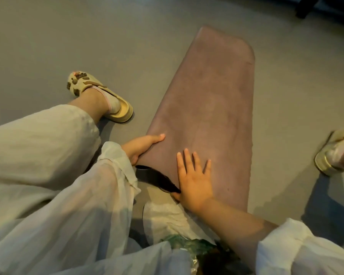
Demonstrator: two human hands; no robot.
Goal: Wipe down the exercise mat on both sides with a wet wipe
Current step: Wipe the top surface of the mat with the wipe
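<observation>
Head view, sandals [99, 97] flanking mat [211, 108], grey floor [48, 36]

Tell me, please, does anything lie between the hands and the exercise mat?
Nothing visible does. The left hand already grips the exercise mat at its near left edge, and the right hand lies flat on its surface. No wet wipe is visible.

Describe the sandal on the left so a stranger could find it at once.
Start from the long mauve exercise mat lying on the grey floor. Off its left edge, beyond the left hand that holds that edge, a bare ankle comes out of a pale trouser leg. The sandal is on that foot: beige, thick-soled, with small brown charms on its top, unlike the shiny gold shoe at the far right.
</observation>
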